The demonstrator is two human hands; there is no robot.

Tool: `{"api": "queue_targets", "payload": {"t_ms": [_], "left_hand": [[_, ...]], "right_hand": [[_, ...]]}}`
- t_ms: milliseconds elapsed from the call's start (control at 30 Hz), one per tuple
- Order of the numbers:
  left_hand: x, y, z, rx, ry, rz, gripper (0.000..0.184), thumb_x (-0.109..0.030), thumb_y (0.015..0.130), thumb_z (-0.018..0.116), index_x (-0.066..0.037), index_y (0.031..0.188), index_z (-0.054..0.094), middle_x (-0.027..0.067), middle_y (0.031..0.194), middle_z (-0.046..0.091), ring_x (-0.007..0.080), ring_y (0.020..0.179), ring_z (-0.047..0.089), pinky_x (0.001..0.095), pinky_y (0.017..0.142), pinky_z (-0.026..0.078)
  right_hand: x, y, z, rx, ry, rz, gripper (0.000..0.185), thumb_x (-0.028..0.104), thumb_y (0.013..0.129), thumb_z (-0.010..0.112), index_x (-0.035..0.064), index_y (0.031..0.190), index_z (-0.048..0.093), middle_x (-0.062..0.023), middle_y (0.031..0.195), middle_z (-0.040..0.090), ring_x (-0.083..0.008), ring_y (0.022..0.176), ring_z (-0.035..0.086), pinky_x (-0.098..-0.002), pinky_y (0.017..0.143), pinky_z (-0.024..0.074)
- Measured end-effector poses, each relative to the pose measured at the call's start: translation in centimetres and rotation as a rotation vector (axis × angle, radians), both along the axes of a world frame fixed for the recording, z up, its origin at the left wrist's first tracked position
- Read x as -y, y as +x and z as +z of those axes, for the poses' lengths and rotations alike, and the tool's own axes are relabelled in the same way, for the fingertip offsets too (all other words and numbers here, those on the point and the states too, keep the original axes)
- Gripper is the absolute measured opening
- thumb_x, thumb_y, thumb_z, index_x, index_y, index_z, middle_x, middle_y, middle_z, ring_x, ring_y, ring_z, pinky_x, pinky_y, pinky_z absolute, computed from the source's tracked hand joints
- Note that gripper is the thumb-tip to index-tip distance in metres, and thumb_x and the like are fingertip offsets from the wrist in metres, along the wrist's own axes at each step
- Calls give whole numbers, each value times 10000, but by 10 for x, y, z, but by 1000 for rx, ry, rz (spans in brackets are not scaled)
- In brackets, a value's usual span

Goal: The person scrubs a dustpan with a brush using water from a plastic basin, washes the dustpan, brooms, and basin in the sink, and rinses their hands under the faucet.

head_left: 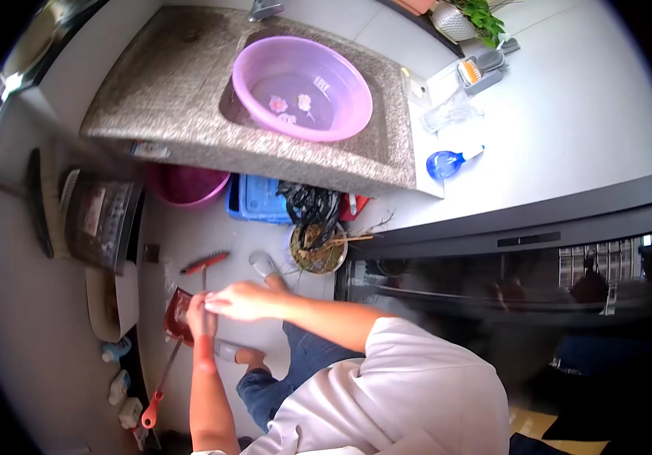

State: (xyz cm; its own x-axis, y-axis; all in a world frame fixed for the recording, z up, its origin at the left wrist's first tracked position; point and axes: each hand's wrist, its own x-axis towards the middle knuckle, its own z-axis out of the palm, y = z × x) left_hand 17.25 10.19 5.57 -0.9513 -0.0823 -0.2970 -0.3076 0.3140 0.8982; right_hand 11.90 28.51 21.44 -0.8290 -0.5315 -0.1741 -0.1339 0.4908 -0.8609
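Both my hands are closed round the handle of a broom, whose narrow red-and-dark head (204, 263) is down at the tiled floor ahead of them. My left hand (200, 317) grips the handle, and my right hand (241, 301) is close against it on the right. Part of the handle is hidden behind the fingers, and a reddish stretch shows near my left wrist. Just left of my left hand lies a red dustpan (179, 317) with some pale bits in it. Its long handle runs down to an orange grip (152, 410).
A pink basin (356, 91) sits in the stone sink (159, 83). Beneath are a magenta tub (188, 186), a blue bin (257, 199), a black plastic bag (312, 205) and a pot of dry plants (318, 254). Several bottles (119, 387) line the left wall. Dark cabinets (462, 280) stand right.
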Motion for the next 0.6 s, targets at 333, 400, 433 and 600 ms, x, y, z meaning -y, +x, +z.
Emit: {"api": "queue_targets", "payload": {"t_ms": [333,400,433,600], "left_hand": [[39,81,43,143,209,1145,466,-418,975,621,-10,1199,620,91,1152,655,209,1041,614,328,899,493],[51,99,30,203,56,1105,423,-353,960,644,-51,1251,591,131,1193,640,249,1088,605,360,919,488],[65,117,11,275,-29,1029,400,-289,951,659,-90,1283,556,159,1227,602,275,1141,568,405,953,466],[60,122,8,393,-707,708,334,-248,981,609,-86,1267,553,150,1202,598,272,1146,544,406,963,441]], "right_hand": [[-450,-228,268,-808,702,-1211,458,235,864,729,13,1243,599,-195,1220,616,-360,1126,581,-401,970,472],[-556,-261,305,-1133,871,-1366,674,332,838,746,-32,1348,497,-256,1286,554,-396,1249,499,-433,1057,416],[-596,-272,320,-1218,949,-1498,737,378,832,748,-45,1369,473,-268,1291,547,-402,1261,491,-438,1074,405],[-654,-307,368,-670,1111,-1589,866,541,768,765,-18,1374,503,-259,1331,522,-384,1277,486,-428,1080,405]]}}
